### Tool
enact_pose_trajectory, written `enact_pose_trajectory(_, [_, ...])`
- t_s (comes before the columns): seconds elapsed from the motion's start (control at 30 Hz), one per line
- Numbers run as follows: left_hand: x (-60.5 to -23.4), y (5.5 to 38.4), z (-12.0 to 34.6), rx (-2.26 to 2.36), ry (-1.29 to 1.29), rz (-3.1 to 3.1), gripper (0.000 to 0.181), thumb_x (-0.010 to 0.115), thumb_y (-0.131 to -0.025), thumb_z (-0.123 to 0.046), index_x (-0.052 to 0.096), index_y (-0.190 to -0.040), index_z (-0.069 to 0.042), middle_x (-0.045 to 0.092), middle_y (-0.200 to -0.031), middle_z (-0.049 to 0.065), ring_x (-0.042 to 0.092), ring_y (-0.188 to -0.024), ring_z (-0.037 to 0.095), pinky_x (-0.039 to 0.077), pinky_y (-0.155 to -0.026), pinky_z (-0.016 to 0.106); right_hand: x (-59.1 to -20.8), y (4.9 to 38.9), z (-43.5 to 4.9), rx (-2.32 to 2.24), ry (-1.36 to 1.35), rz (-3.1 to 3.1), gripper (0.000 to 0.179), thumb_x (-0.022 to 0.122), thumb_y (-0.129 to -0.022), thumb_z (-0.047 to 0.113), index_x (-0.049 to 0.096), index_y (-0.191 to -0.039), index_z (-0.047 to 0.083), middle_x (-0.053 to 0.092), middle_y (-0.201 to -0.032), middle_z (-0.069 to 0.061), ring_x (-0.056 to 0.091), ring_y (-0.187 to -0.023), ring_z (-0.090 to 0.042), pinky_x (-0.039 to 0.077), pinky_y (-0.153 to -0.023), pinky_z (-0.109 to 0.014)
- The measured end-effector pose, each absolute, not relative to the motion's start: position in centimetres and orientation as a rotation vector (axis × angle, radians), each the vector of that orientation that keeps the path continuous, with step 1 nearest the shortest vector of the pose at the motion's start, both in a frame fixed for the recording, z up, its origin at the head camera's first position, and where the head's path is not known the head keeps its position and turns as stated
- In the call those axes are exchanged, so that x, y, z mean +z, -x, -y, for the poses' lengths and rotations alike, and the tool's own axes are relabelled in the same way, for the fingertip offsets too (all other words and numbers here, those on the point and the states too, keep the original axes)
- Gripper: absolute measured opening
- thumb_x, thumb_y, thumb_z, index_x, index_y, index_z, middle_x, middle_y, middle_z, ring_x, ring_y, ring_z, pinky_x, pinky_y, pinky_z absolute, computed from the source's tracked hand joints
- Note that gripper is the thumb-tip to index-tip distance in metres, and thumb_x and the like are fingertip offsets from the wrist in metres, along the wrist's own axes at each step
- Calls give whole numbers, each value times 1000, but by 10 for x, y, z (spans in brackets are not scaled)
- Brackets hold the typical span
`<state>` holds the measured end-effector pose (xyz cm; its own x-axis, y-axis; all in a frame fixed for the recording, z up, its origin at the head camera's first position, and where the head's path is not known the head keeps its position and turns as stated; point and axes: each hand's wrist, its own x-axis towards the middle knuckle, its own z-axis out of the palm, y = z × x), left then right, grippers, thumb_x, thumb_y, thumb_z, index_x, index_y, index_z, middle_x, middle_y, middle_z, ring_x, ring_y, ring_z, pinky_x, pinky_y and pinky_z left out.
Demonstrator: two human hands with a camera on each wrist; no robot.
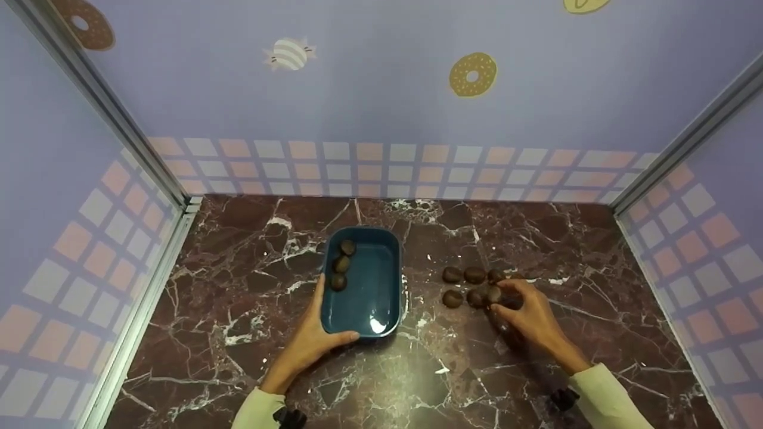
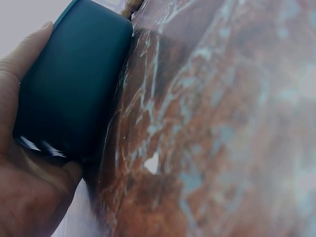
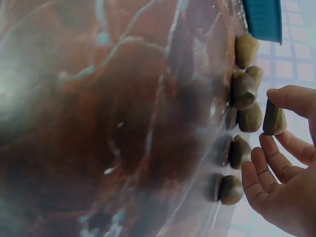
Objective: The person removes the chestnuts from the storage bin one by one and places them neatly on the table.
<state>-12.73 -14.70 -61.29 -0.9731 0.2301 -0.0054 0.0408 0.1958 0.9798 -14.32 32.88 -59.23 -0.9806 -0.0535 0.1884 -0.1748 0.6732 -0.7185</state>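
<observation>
A deep teal rectangular dish [image 1: 372, 286] stands on the table, three brown chestnuts [image 1: 341, 264] lined up along its left inner side. My left hand [image 1: 311, 335] holds the dish at its near left corner, fingers along the left wall and thumb at the near rim. Over on the right, my right hand [image 1: 536, 319] pinches a chestnut [image 3: 274, 118] between thumb and fingertips; the right wrist view has it raised off the table. Several more chestnuts [image 1: 452, 298] lie in two rough rows just left of that hand, which may hide others beneath it.
The dark red marble-patterned table [image 1: 268, 357] has white veins and glossy reflections. Printed lilac panels [image 1: 381, 107] enclose it at the back and both sides, with metal corner posts [image 1: 156, 158]. A stretch of tabletop separates the dish from the loose chestnuts.
</observation>
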Motion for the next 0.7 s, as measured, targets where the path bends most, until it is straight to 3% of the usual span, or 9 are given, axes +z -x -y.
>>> enact_pose_trajectory(0.27, [-613, 127, 147, 1879, -254, -2308, 147, 104, -77, -24, -2, -179, -21, 0, -185, 12, 4, -169, 39, 5, -132, 66, -603, 141, -337, 1199, -114, 2777, 48, 91, -87, 2, 73, -131, -2, 73, -126, -22, 68, -120, -43, 50, -107, -60])
enact_pose_trajectory(0.7, [-613, 127, 147, 1877, -251, -2292, 145, 102, -79, -24, -2, -179, -20, 0, -185, 12, 2, -169, 37, 6, -132, 68, -611, 140, -339, 1094, -156, 2780, 45, 93, -85, 1, 75, -126, -2, 76, -110, -14, 70, -106, -36, 52, -95, -53])
